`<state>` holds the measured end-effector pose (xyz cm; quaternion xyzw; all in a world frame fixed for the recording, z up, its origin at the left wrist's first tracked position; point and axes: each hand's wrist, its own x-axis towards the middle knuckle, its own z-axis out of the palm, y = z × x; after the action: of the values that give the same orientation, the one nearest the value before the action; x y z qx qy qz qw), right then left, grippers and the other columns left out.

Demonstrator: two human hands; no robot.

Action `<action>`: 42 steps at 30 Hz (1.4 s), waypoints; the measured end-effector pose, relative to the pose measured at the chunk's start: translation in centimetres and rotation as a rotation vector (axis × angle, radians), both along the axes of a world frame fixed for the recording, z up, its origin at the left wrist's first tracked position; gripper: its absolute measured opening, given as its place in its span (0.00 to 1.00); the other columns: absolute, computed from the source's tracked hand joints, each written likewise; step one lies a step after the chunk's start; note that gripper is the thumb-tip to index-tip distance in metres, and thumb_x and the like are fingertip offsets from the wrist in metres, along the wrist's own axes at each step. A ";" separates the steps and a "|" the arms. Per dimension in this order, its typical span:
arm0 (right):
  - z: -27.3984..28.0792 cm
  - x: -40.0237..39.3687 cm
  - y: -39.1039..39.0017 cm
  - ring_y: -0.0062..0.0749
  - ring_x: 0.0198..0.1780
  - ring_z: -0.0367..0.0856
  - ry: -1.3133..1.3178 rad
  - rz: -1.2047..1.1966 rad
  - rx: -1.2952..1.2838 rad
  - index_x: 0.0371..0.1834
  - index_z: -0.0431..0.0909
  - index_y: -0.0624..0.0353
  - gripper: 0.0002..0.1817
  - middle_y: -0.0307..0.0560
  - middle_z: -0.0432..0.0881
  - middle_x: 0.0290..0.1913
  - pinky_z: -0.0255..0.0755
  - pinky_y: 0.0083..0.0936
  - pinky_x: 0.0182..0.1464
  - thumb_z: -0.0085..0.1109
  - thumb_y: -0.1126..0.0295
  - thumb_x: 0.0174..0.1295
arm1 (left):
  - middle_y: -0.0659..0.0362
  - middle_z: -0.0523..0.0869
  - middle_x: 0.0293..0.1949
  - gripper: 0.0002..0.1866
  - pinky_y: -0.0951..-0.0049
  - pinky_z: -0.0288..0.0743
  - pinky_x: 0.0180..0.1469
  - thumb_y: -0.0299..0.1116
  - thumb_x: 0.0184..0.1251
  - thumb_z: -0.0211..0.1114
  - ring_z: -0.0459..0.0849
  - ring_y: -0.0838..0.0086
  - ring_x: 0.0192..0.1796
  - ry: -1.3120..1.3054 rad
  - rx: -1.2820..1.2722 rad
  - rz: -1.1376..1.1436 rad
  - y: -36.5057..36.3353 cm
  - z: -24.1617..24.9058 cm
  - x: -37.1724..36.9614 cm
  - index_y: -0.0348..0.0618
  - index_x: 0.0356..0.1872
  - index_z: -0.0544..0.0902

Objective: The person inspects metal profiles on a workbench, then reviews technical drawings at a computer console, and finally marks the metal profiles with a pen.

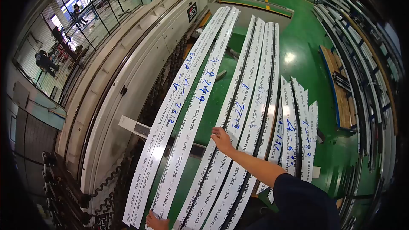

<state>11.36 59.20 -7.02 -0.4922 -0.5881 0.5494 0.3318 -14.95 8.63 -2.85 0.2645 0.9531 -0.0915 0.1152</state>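
Several long aluminium profiles lie side by side, wrapped in white printed film with blue handwritten numbers. At the bottom of the view, my left hand grips the near end of the second profile from the left. My right hand reaches across the middle of the third profile, its curled fingers at that profile's left edge. Left of these is the outermost profile, parallel to the second with a gap between them. On the right, shorter profiles lie close together, some overlapping.
A long beige machine bed runs along the left, with coiled hoses near its front. At the right stand a wooden pallet and a rack of long bars. People are behind a mesh fence at the far left.
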 end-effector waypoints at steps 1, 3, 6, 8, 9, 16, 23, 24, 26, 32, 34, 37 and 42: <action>-0.7 -1.3 0.9 0.33 0.59 0.81 0.074 -0.028 -0.115 0.69 0.71 0.63 0.26 0.53 0.80 0.60 0.79 0.32 0.57 0.63 0.68 0.70 | 0.39 0.80 0.64 0.60 0.49 0.74 0.65 0.48 0.35 0.90 0.78 0.44 0.63 -0.030 -0.015 0.017 0.6 1.1 0.2 0.46 0.76 0.70; -1.2 -4.1 2.6 0.30 0.55 0.81 0.160 -0.096 -0.266 0.71 0.69 0.65 0.32 0.52 0.80 0.61 0.80 0.30 0.54 0.64 0.59 0.70 | 0.40 0.79 0.65 0.58 0.49 0.71 0.67 0.51 0.39 0.88 0.77 0.46 0.66 -0.001 -0.064 -0.007 0.7 1.0 0.3 0.46 0.76 0.71; 0.7 -8.1 3.8 0.31 0.51 0.81 0.220 -0.269 -0.405 0.68 0.71 0.68 0.36 0.47 0.82 0.56 0.77 0.30 0.54 0.66 0.49 0.69 | 0.44 0.76 0.69 0.51 0.44 0.63 0.71 0.56 0.51 0.79 0.72 0.47 0.70 0.130 -0.204 -0.157 -2.1 -2.9 -0.2 0.44 0.76 0.71; 1.1 -9.3 4.5 0.32 0.55 0.80 0.334 -0.223 -0.558 0.68 0.72 0.66 0.36 0.47 0.81 0.59 0.75 0.33 0.58 0.66 0.48 0.69 | 0.44 0.76 0.69 0.46 0.42 0.62 0.71 0.52 0.55 0.76 0.72 0.46 0.69 0.123 -0.172 -0.054 -2.0 -3.1 0.3 0.44 0.75 0.72; 1.2 -9.9 4.6 0.33 0.57 0.80 0.390 -0.195 -0.635 0.68 0.72 0.66 0.36 0.48 0.81 0.61 0.74 0.34 0.60 0.66 0.47 0.69 | 0.44 0.76 0.68 0.44 0.41 0.62 0.71 0.50 0.57 0.75 0.72 0.45 0.68 0.120 -0.155 0.001 -1.4 -2.4 1.3 0.44 0.75 0.72; 0.1 -10.8 4.2 0.40 0.72 0.71 0.653 -0.247 -0.671 0.71 0.69 0.59 0.33 0.48 0.77 0.69 0.62 0.46 0.74 0.65 0.50 0.72 | 0.44 0.78 0.64 0.37 0.38 0.61 0.69 0.39 0.58 0.69 0.73 0.42 0.62 0.213 0.055 0.012 0.5 0.3 4.5 0.47 0.73 0.75; -1.6 -11.2 4.2 0.40 0.68 0.76 0.583 -0.289 -0.629 0.72 0.66 0.62 0.38 0.51 0.78 0.66 0.67 0.42 0.72 0.66 0.47 0.70 | 0.44 0.77 0.65 0.40 0.38 0.60 0.70 0.41 0.57 0.69 0.73 0.42 0.64 0.162 -0.056 -0.006 -2.5 -4.5 1.7 0.46 0.75 0.73; -1.8 -11.4 4.1 0.40 0.69 0.75 0.587 -0.316 -0.636 0.74 0.65 0.62 0.40 0.52 0.78 0.67 0.66 0.42 0.73 0.66 0.46 0.69 | 0.42 0.77 0.65 0.42 0.39 0.62 0.69 0.42 0.54 0.71 0.72 0.44 0.65 0.055 0.065 -0.099 -2.6 -3.8 1.1 0.46 0.74 0.73; -4.3 -11.9 4.1 0.41 0.70 0.74 0.614 -0.298 -0.668 0.76 0.64 0.62 0.43 0.52 0.76 0.70 0.65 0.42 0.74 0.66 0.43 0.68 | 0.41 0.78 0.63 0.39 0.43 0.65 0.69 0.40 0.55 0.72 0.74 0.45 0.64 0.067 0.080 -0.060 -0.7 -0.8 1.5 0.45 0.72 0.75; -2.2 -12.9 3.7 0.42 0.67 0.79 0.789 -0.174 -0.782 0.69 0.75 0.58 0.32 0.49 0.82 0.66 0.71 0.43 0.71 0.63 0.47 0.71 | 0.42 0.71 0.66 0.62 0.41 0.56 0.74 0.47 0.29 0.88 0.67 0.46 0.71 0.033 0.347 -0.143 -2.3 -3.8 -1.2 0.37 0.71 0.64; -2.1 -13.1 4.0 0.44 0.64 0.82 0.850 -0.112 -0.804 0.67 0.76 0.58 0.30 0.50 0.84 0.63 0.74 0.45 0.69 0.62 0.49 0.70 | 0.43 0.71 0.68 0.62 0.42 0.55 0.74 0.47 0.29 0.88 0.66 0.46 0.72 -0.129 0.273 -0.059 -1.8 -2.8 -1.8 0.36 0.71 0.64; -3.0 -13.1 4.2 0.48 0.58 0.85 0.896 -0.081 -0.841 0.62 0.78 0.60 0.27 0.53 0.86 0.57 0.78 0.47 0.65 0.61 0.54 0.66 | 0.43 0.71 0.67 0.65 0.42 0.57 0.73 0.47 0.26 0.89 0.68 0.47 0.71 -0.185 0.241 -0.054 -1.6 -2.2 -2.2 0.35 0.72 0.63; -2.8 -13.4 4.0 0.50 0.52 0.87 0.896 -0.169 -0.818 0.56 0.80 0.63 0.24 0.54 0.87 0.51 0.80 0.48 0.61 0.59 0.60 0.61 | 0.43 0.73 0.65 0.66 0.43 0.59 0.72 0.48 0.26 0.90 0.70 0.47 0.69 -0.131 0.266 -0.108 -2.0 -2.7 -1.7 0.34 0.72 0.63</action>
<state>-2.00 63.20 -9.83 -0.3456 -0.0915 0.8560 0.3734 -16.64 6.62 -5.59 0.3339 0.9315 0.0470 0.1360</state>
